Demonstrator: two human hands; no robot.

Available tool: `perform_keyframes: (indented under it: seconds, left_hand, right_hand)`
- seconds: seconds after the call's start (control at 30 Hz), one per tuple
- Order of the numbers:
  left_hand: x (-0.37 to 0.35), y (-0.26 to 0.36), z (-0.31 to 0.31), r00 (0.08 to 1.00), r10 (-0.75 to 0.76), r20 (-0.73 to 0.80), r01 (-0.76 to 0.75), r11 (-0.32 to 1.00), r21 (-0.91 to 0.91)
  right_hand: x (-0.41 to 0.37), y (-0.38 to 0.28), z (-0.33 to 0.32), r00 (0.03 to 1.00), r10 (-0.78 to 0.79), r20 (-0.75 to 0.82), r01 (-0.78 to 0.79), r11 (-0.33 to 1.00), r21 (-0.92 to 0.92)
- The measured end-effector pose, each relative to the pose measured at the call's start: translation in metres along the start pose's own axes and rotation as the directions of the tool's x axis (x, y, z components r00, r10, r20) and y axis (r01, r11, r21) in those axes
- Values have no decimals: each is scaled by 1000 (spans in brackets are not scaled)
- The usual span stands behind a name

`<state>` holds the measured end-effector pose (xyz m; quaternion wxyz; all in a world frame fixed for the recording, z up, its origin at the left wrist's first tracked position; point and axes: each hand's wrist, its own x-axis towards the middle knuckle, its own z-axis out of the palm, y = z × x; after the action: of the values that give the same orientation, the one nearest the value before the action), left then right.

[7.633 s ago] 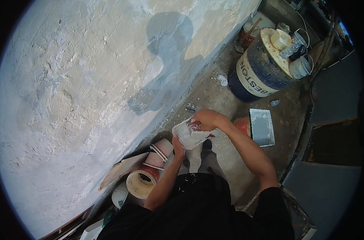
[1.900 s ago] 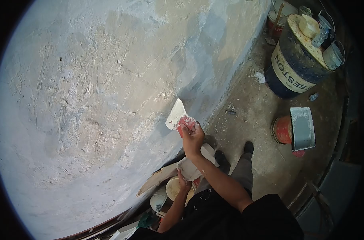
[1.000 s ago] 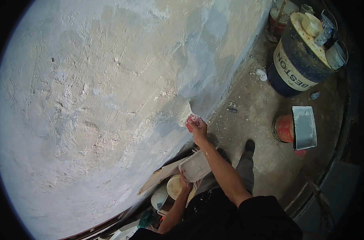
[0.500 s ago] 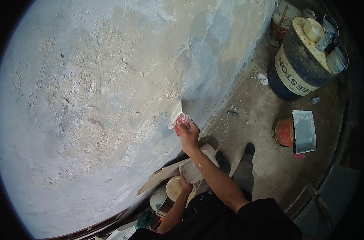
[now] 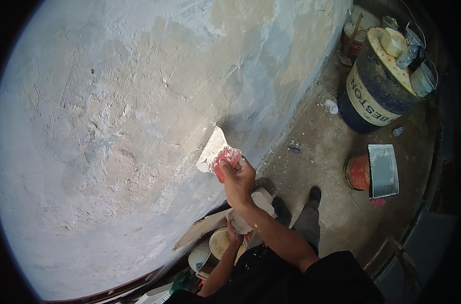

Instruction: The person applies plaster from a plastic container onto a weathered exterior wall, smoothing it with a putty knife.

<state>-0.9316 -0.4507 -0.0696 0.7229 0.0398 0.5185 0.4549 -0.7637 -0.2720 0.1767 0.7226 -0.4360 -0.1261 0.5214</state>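
A scraper with a red handle and a blade covered in white paste is gripped in my right hand. Its blade lies close to the rough, patchy wall; I cannot tell whether it touches. Lower down, my left hand holds a pale, paste-coated tray by its near end. My right forearm covers part of this tray.
A dark drum lettered BESTON stands at upper right with small containers on top. A red bucket sits beside a grey tray. Boards and buckets lie near my left arm.
The scraper has turned and moved slightly left, and its paste-covered blade now shows broadly. My left hand still holds the tray. The camera view has shifted a little.
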Motion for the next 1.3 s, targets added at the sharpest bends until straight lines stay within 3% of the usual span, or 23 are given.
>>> perform_keyframes:
  seconds: [0.07, 0.1, 0.13, 0.17, 0.27, 0.37, 0.57, 0.67, 0.77, 0.9, 1.0, 1.13, 1.23, 1.3]
  left_hand:
    - [-1, 2, 4, 998, 33, 48, -34, 999, 37]
    - [0, 3, 4, 998, 39, 52, -41, 999, 30]
    - [0, 2, 3, 998, 43, 56, -45, 999, 24]
    - [1, 2, 1, 997, 46, 61, -48, 999, 20]
    - [5, 2, -7, 996, 26, 80, -26, 1000, -2]
    - [0, 7, 0, 995, 57, 79, -59, 998, 28]
    - [-4, 17, 5, 995, 29, 97, -32, 999, 25]
    - [-11, 23, 19, 995, 33, 92, -38, 998, 54]
    - [-7, 23, 20, 990, 60, 127, -64, 997, 32]
    - [-2, 17, 7, 987, 52, 149, -56, 998, 21]
    - [6, 11, -2, 988, 49, 148, -55, 998, 32]
    - [4, 6, 4, 988, 98, 122, -101, 995, 19]
    - [6, 4, 7, 983, 116, 139, -122, 992, 35]
    - [8, 5, 10, 979, 130, 159, -137, 990, 33]
  right_hand:
    - [18, -2, -15, 993, 39, -115, -31, 997, 71]
    - [34, 4, -22, 987, -14, -160, 27, 996, 81]
    - [48, 1, -25, 973, -31, -228, 21, 999, -46]
    - [67, 12, -25, 942, -161, -293, 136, 985, -102]
    - [114, 40, -19, 967, -139, -216, 73, 954, -290]
    - [107, 14, 19, 983, -124, -138, 93, 972, -216]
    - [56, -45, 55, 936, -329, 127, 349, 919, -183]
    - [38, -62, 45, 896, -419, 148, 443, 867, -227]
    - [41, -51, 3, 925, -379, 25, 375, 900, -222]
    - [87, -3, -59, 944, -223, -242, 167, 959, -231]
    - [124, 39, -60, 955, -190, -229, 155, 975, -162]
    - [107, 1, 0, 973, -218, -70, 207, 969, -137]
    - [73, -41, 44, 976, -216, 32, 215, 976, 30]
    - [51, -64, 64, 964, -241, 112, 243, 970, 1]
